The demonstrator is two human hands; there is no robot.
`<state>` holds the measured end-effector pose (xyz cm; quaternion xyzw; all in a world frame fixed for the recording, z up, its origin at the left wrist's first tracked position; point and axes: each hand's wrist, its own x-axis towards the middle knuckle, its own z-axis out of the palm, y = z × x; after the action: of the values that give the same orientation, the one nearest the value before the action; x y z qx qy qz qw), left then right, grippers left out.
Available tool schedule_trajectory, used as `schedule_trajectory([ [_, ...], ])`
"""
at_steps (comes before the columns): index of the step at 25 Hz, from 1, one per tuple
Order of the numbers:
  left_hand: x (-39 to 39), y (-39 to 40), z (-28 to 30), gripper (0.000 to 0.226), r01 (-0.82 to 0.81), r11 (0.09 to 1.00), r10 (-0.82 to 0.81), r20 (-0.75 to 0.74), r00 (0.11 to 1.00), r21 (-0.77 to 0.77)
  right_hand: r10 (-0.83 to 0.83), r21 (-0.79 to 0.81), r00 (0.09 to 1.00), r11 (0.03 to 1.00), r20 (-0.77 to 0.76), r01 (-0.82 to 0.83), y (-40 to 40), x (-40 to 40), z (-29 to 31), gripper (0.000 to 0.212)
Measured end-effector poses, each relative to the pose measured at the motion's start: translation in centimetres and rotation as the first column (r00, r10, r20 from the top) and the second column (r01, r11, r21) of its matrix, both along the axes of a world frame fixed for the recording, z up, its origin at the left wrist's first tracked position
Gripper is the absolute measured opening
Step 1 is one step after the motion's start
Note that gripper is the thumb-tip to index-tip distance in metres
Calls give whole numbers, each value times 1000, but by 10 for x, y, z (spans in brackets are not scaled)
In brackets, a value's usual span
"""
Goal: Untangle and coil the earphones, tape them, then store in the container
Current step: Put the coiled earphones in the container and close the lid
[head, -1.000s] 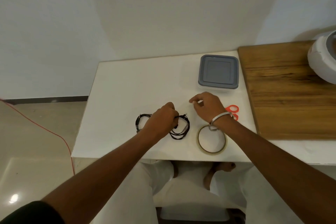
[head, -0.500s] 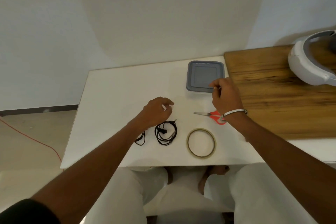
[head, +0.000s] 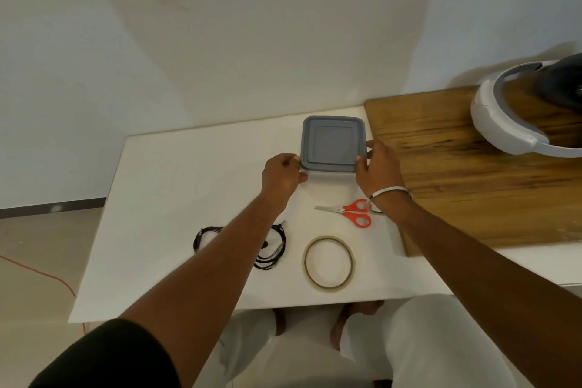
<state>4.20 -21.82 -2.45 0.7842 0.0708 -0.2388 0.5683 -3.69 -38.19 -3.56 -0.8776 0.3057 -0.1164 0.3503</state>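
A square container with a grey lid (head: 333, 143) stands at the back of the white table (head: 189, 186). My left hand (head: 282, 175) grips its near left corner and my right hand (head: 378, 167) grips its near right corner. The black earphones (head: 272, 249) lie in loose coils near the table's front, partly hidden under my left forearm. A roll of clear tape (head: 329, 262) lies flat to the right of them. Red-handled scissors (head: 349, 213) lie shut between the tape and the container, below my right wrist.
A wooden board (head: 472, 173) covers the table's right side, with a white and grey headset (head: 516, 113) on its far end. A white wall rises behind the table. A red cable (head: 41, 274) runs over the floor at the left.
Both hands left the earphones and moved back to the container: the right reached it first, then the left. The earphones stay on the table. The camera view has shifted.
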Motion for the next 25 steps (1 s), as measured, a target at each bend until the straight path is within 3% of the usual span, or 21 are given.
schedule_trajectory([
  [16, -16, 109, -2, 18, -155, 988, 154, 25, 988, 6, 199, 129, 980, 972, -9, -196, 98, 2, 14, 33],
  [25, -19, 138, -8, 15, -213, 976, 213, 5, 977, 38, 270, 63, 955, 963, -127, -263, 127, 5, 22, 32],
])
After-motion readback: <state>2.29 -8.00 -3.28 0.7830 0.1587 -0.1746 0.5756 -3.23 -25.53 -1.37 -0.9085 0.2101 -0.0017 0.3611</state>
